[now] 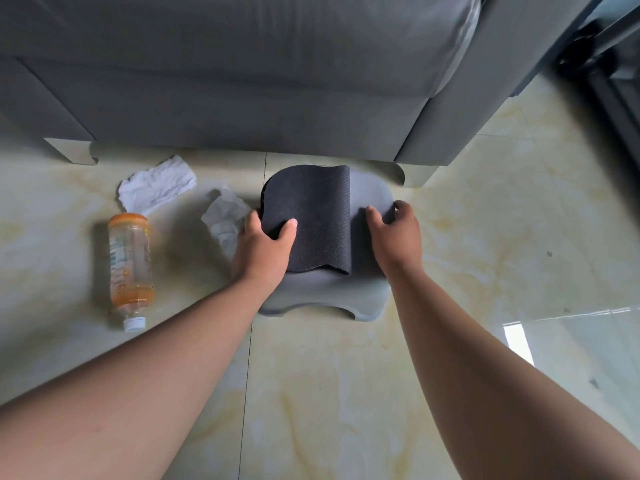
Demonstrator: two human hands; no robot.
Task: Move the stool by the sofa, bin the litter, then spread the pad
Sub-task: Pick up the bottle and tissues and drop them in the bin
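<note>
Bottle (130, 268) label unreadable; left hand (263, 247) grips folded pad (311, 216), right hand (394, 233) grips stool (322, 296) edge.

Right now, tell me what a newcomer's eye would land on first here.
Two bare hands, left hand and right hand, grip a low grey stool with a dark folded pad on top, before the grey sofa. To the left, a plastic bottle and crumpled tissues litter the floor.

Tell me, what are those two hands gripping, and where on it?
Both grip the grey stool: the left hand at its left edge, thumb on the folded dark pad; the right hand at its right edge.
</note>
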